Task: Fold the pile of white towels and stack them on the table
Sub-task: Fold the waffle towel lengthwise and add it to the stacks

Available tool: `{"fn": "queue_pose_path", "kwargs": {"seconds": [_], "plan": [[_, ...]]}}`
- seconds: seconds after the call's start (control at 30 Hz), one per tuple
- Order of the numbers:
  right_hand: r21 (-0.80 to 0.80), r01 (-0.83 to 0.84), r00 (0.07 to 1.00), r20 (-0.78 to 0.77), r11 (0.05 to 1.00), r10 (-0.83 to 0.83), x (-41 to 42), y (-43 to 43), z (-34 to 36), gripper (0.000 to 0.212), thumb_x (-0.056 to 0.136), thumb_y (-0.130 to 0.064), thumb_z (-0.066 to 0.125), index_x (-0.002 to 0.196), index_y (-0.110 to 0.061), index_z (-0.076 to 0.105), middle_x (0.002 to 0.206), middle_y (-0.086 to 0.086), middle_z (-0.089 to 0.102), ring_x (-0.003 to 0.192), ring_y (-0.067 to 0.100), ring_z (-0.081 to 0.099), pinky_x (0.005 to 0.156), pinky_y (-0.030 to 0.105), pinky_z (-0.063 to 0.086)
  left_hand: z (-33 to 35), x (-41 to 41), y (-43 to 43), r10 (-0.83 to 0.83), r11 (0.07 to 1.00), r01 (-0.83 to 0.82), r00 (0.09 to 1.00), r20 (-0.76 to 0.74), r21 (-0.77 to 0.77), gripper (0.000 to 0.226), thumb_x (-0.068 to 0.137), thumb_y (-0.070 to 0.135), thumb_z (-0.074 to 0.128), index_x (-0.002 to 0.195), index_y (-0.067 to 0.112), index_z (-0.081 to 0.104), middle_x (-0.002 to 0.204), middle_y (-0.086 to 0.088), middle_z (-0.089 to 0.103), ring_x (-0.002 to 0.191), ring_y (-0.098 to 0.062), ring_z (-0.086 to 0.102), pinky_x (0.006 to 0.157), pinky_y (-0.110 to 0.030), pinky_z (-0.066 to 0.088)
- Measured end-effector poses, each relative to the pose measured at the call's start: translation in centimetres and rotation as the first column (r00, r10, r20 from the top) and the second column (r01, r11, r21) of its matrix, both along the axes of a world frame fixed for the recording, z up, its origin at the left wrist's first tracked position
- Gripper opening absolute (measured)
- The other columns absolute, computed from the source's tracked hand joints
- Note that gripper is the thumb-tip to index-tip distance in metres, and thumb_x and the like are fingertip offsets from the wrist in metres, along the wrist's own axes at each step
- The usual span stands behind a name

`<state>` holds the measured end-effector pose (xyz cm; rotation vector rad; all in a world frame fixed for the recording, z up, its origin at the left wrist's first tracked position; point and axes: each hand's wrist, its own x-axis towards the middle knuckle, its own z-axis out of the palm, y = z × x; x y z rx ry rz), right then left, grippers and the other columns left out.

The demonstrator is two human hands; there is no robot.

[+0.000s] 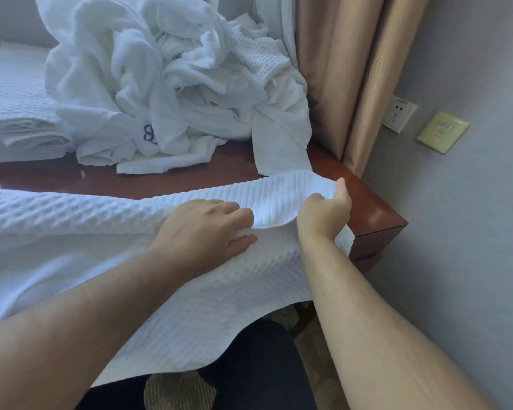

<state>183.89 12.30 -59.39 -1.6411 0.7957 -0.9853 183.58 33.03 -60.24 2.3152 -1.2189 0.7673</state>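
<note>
The waffle-weave towel (71,232) is spread across the near edge of the wooden table (365,202), w/ its near portion draped off the front edge toward the person; its long axis runs approx. left-right, and the ribbed border end points right, toward the table corner. This ribbed end is lifted off the surface: it is pinched by the right hand (326,211), fingers curled round the hem, thumb up, presumably so the end can be carried over for a fold. The left hand (211,229) lies just beside it, palm down on the cloth, w/ fingertips tucked under the raised flap and gripping the fabric, prob. to pin the sheet and fix the fold line. Behind, at table rear, the unfolded pile of white towels (166,72) is heaped against the beige curtain (353,69). At far left a stack of folded towels (15,113) is set, well apart from the working end. Wall sockets (399,113) are mounted at right.
</note>
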Motion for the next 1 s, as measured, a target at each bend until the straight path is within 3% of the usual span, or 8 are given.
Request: {"fn": "queue_pose_path", "kwargs": {"seconds": [0.2,0.37,0.47,0.57,0.63,0.73,0.8,1.0], "plan": [[0.065,0.075,0.997,-0.042,0.995,-0.072,0.0,-0.7,0.1,0.068,0.090,0.010,0.039,0.155,-0.013,0.038,0.157,0.003,0.040,0.144,0.019,0.039,0.096,0.016,0.031,-0.1,0.1,0.1,-0.103,0.994,0.105,0.992,-0.078,0.023,0.022,0.089,0.052,0.069,0.092,0.034,0.081,0.065,0.006,0.057,0.056,-0.018,0.057,0.045,-0.030,0.042],[-0.114,0.077,0.988,-0.122,0.991,-0.091,-0.5,-0.6,-0.1,0.073,0.086,0.015,0.043,0.155,-0.010,0.037,0.157,0.004,0.040,0.144,0.025,0.035,0.102,0.026,0.035,0.1,0.0,0.1,-0.096,0.992,0.106,0.985,-0.146,0.062,0.032,0.089,0.059,0.053,0.089,0.041,0.079,0.064,0.006,0.052,0.057,-0.016,0.052,0.047,-0.027,0.037],[-0.441,0.080,0.956,-0.218,0.894,-0.194,-0.9,-0.1,-0.2,0.071,0.083,0.009,0.050,0.150,-0.013,0.046,0.156,0.003,0.040,0.143,0.029,0.032,0.112,0.046,0.028,0.1,0.0,0.1,-0.096,0.993,0.105,0.983,-0.155,0.056,0.031,0.088,0.058,0.054,0.089,0.041,0.080,0.063,0.006,0.050,0.056,-0.016,0.051,0.047,-0.027,0.037],[-0.700,-0.169,0.909,-0.383,0.694,-0.166,-0.5,0.2,0.1,0.031,0.082,-0.004,0.053,0.107,-0.013,0.070,0.116,-0.002,0.063,0.126,0.026,0.047,0.114,0.049,0.025,0.1,0.0,0.1,-0.100,0.992,0.110,0.984,-0.144,0.058,0.024,0.090,0.056,0.061,0.089,0.042,0.079,0.061,0.007,0.045,0.055,-0.015,0.049,0.047,-0.024,0.032],[-0.623,-0.451,0.725,-0.674,0.640,-0.145,0.3,0.3,0.8,0.018,0.090,-0.017,0.052,0.074,-0.016,0.061,0.082,-0.006,0.062,0.102,0.021,0.056,0.118,0.050,0.020,0.1,0.1,0.1,-0.103,0.992,0.111,0.986,-0.133,0.056,0.016,0.089,0.053,0.069,0.088,0.041,0.080,0.061,0.008,0.043,0.054,-0.014,0.047,0.046,-0.023,0.030],[-0.357,-0.685,0.513,-0.855,0.635,0.073,1.2,0.2,0.9,0.037,0.101,-0.032,0.037,0.120,-0.013,0.063,0.122,0.005,0.064,0.118,0.025,0.055,0.113,0.044,0.035,0.0,0.2,0.2,-0.093,0.991,0.105,0.986,-0.137,0.080,0.018,0.089,0.055,0.067,0.091,0.041,0.079,0.063,0.006,0.048,0.056,-0.015,0.050,0.047,-0.025,0.033],[-0.305,-0.732,0.448,-0.889,0.609,0.094,1.4,0.2,0.3,0.058,0.104,-0.043,0.025,0.155,-0.017,0.032,0.162,0.005,0.030,0.150,0.028,0.022,0.121,0.044,0.022,0.1,0.1,0.4,-0.064,0.990,0.085,0.982,-0.177,0.115,0.026,0.091,0.060,0.060,0.101,0.043,0.077,0.071,0.008,0.054,0.063,-0.014,0.055,0.050,-0.026,0.036],[-0.281,-0.738,0.385,-0.922,0.614,0.041,1.4,0.4,0.0,0.069,0.104,-0.057,0.017,0.162,-0.020,0.012,0.170,0.006,-0.002,0.156,0.029,-0.005,0.125,0.047,0.005,1.6,0.4,1.8,0.182,0.955,-0.033,0.849,-0.496,0.294,0.030,0.084,0.070,0.057,0.106,0.050,0.063,0.095,0.019,0.057,0.086,-0.001,0.054,0.063,-0.023,0.040]]}}
